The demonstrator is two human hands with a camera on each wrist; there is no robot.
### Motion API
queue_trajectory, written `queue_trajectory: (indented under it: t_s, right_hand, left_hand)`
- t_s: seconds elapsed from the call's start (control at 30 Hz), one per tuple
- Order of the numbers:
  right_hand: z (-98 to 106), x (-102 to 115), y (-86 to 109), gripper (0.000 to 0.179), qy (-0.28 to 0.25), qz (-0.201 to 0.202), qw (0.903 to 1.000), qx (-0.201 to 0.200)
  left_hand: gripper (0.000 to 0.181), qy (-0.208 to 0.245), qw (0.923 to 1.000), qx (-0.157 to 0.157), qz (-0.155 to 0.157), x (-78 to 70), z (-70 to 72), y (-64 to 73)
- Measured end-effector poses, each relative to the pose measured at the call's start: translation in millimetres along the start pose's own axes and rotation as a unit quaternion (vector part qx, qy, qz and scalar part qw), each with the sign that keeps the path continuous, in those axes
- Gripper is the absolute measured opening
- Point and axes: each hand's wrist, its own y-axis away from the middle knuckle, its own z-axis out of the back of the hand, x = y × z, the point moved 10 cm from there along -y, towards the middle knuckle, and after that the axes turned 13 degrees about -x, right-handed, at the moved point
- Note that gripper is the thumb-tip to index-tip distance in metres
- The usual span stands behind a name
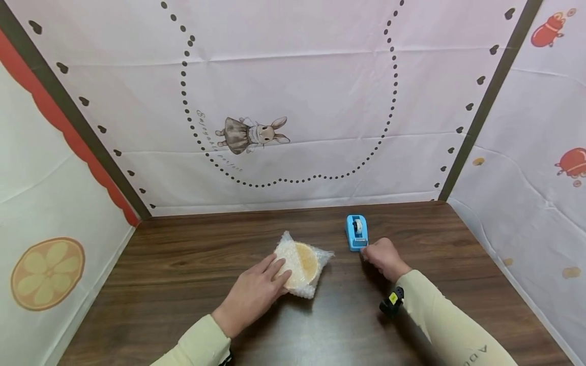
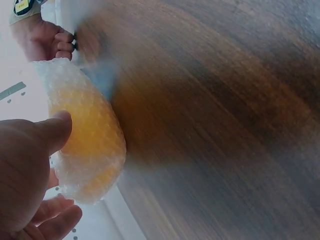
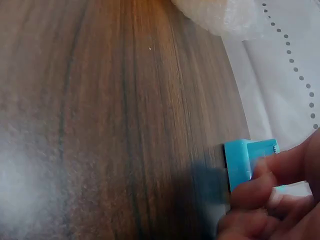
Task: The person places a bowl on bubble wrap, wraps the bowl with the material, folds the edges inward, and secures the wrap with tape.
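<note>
A round, flat yellow object in bubble wrap [image 1: 299, 265] is held by my left hand [image 1: 256, 292] near the middle of the table. In the left wrist view, my thumb presses one face of the bubble-wrapped object [image 2: 92, 130], with the other fingers behind it. To the right, a blue tape dispenser [image 1: 350, 235] with a white-cored roll [image 1: 358, 226] stands on the wood. My right hand [image 1: 384, 256] is at its near end, fingers curled. Close beside the toothed edge of the dispenser [image 3: 239, 162], thumb and forefinger pinch the tape end, mostly hidden by the fingers.
The dark wooden table [image 1: 206, 254] is bounded at the back by a white printed curtain [image 1: 293, 86]. Similar cloth hangs along the left and right sides. A black wrist device [image 1: 391, 301] is strapped on the right wrist.
</note>
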Motion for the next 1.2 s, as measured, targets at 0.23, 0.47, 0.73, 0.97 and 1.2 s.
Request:
queue_trajectory:
  t_s: [0.23, 0.47, 0.73, 0.97, 1.2]
  right_hand:
    - [-7, 31, 15.9, 0.034, 0.006, 0.067, 0.9976, 0.016]
    - [-15, 124, 59.2, 0.015, -0.055, 0.279, 0.9572, 0.052]
    - [-50, 172, 74.2, 0.014, -0.077, 0.340, 0.9303, 0.115]
    - [-96, 185, 76.5, 0.013, -0.075, 0.306, 0.9297, 0.191]
    - [-124, 192, 76.1, 0.026, 0.046, 0.366, 0.9193, 0.137]
  left_hand:
    - [0.034, 0.020, 0.9991, 0.017, 0.033, 5.7, -2.9, 0.8]
    - [0.034, 0.032, 0.9977, 0.028, 0.052, 10.5, -2.1, 1.5]
    - [0.033, 0.038, 0.9975, 0.029, 0.053, 9.3, -2.2, 0.3]
    - [0.030, 0.030, 0.9980, 0.026, 0.049, 8.4, -2.6, -0.6]
    - [0.028, 0.032, 0.9979, 0.022, 0.051, 8.2, -2.5, -1.5]
